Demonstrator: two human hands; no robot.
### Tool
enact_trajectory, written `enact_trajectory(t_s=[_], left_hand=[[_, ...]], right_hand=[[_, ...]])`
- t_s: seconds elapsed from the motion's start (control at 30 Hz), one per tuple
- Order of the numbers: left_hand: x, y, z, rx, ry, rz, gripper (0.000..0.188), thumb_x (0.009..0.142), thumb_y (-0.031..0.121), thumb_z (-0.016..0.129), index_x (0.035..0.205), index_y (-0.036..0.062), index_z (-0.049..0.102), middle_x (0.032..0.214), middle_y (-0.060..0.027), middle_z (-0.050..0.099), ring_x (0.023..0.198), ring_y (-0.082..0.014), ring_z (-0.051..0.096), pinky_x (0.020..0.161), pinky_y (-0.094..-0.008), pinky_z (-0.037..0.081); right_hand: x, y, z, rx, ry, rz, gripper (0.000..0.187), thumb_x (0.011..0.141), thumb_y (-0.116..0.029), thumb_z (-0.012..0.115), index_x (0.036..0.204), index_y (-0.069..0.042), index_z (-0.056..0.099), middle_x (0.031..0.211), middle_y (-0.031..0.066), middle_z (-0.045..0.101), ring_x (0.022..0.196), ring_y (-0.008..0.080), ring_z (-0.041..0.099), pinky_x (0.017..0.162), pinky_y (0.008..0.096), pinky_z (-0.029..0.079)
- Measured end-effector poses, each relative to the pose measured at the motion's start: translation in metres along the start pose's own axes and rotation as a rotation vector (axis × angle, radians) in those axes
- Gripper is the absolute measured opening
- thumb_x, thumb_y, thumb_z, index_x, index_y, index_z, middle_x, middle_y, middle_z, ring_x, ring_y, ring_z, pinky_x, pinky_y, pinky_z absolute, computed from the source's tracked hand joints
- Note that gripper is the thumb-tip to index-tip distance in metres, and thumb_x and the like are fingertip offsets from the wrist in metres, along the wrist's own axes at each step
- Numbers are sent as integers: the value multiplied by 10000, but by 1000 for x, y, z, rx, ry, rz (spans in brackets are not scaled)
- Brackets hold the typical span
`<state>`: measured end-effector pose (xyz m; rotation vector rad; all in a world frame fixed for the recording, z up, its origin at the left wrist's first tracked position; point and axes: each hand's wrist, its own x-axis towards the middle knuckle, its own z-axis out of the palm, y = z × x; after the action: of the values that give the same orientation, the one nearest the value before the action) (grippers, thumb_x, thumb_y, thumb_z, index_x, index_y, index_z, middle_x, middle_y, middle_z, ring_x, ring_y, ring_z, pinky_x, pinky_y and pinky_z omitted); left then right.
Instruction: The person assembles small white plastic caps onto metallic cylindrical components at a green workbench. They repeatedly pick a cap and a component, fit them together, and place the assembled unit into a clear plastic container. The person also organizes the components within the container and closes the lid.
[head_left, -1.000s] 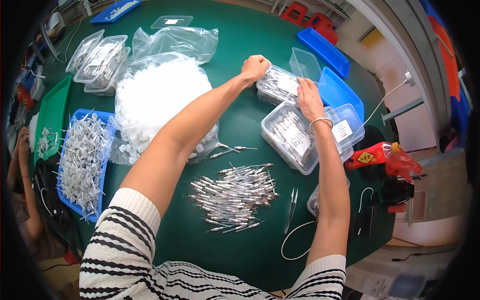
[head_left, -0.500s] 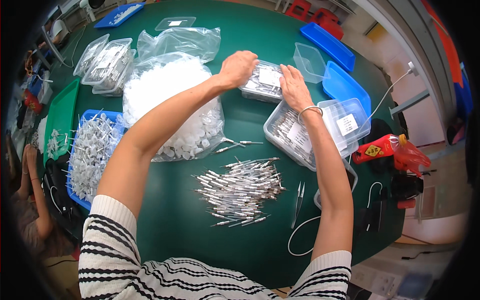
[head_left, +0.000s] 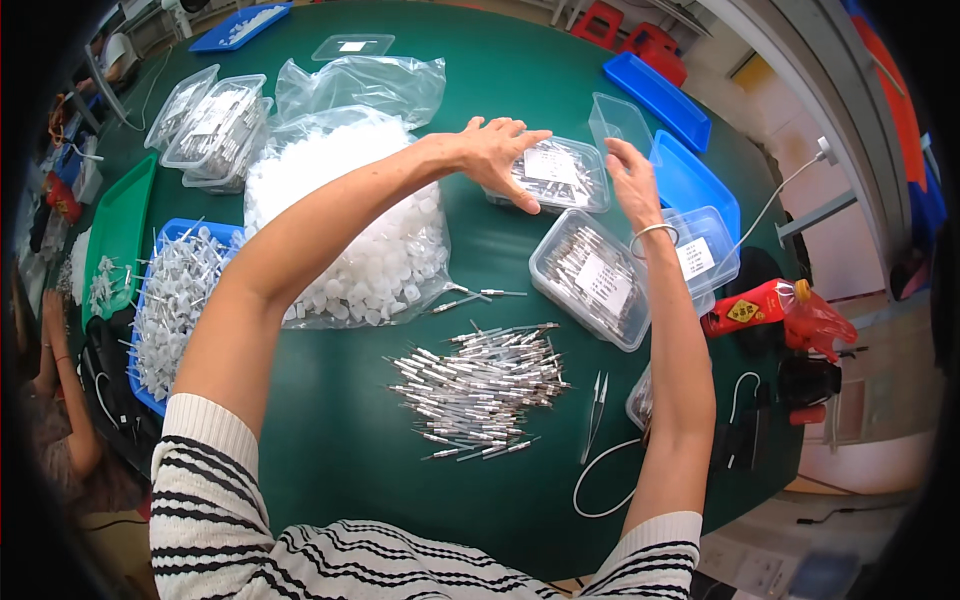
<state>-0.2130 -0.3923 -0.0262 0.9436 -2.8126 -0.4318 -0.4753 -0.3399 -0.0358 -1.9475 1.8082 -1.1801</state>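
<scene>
My left hand (head_left: 496, 160) is open, its fingers and thumb spread at the left side of a clear plastic box (head_left: 590, 172). That box is full of thin grey-white tube-like parts, with a white label on top. To its right, my right hand (head_left: 633, 182) holds nothing, its fingers pointing away from me and apart from the box. A second labelled clear box (head_left: 578, 262) of the same parts stands nearer, left of my right wrist. In front of me lies a loose pile of the thin parts (head_left: 480, 388), with tweezers (head_left: 597, 410) to its right.
A large clear bag (head_left: 350, 260) of white plastic pieces stands left of centre. Beyond it are stacked filled boxes (head_left: 215, 130). At left are a blue tray (head_left: 180, 320) of parts and a green tray (head_left: 122, 220); at right, blue trays (head_left: 700, 185) and a red bottle (head_left: 750, 308).
My right hand has come off the far box and moved right. My left hand's fingers have spread. The far box sits slightly further right and nearer.
</scene>
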Motion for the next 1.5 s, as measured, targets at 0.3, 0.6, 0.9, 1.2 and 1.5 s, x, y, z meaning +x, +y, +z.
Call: enact_trajectory(t_s=[0.3, 0.6, 0.9, 1.2, 1.5], left_hand=[[9, -15, -11, -427, -43, -2, 1072, 644, 694, 723, 1439, 59, 386, 1469, -259, 336, 1392, -399, 272, 1144, -516, 241], [8, -18, -21, -610, -20, -103, 1021, 658, 690, 708, 1437, 102, 407, 1406, -312, 394, 1326, -430, 386, 1091, -483, 304], [8, -17, -17, -611, -22, -62, 990, 670, 678, 715, 1431, 117, 422, 1396, -298, 412, 1331, -402, 386, 1087, -465, 304], [10, -18, -13, -572, -38, -49, 1034, 642, 677, 736, 1435, 101, 406, 1421, -277, 388, 1356, -407, 341, 1109, -485, 291], [7, -12, -3, -313, 12, 16, 1046, 631, 659, 731, 1439, 90, 387, 1445, -255, 353, 1385, -406, 262, 1126, -552, 251]], right_hand=[[-50, -43, -26, -151, 77, -61, 77, 827, -62, 630, 888, -25, 660, 794, 83, 686, 744, 196, 653, 676, 323, 502], [-66, -71, -10, -204, 81, -89, 95, 821, -101, 666, 884, -30, 651, 824, 117, 668, 794, 276, 623, 734, 405, 496], [-64, -77, 18, -310, -83, -266, 169, 857, -73, 604, 997, -50, 697, 921, 121, 677, 917, 313, 599, 809, 406, 483], [-60, -66, 15, -272, -69, -389, 267, 834, 44, 506, 1007, -36, 692, 961, 149, 668, 953, 337, 619, 860, 421, 484], [-46, -52, -51, -149, 91, -64, 231, 819, 18, 541, 987, -13, 698, 982, 147, 689, 882, 270, 673, 807, 341, 519]])
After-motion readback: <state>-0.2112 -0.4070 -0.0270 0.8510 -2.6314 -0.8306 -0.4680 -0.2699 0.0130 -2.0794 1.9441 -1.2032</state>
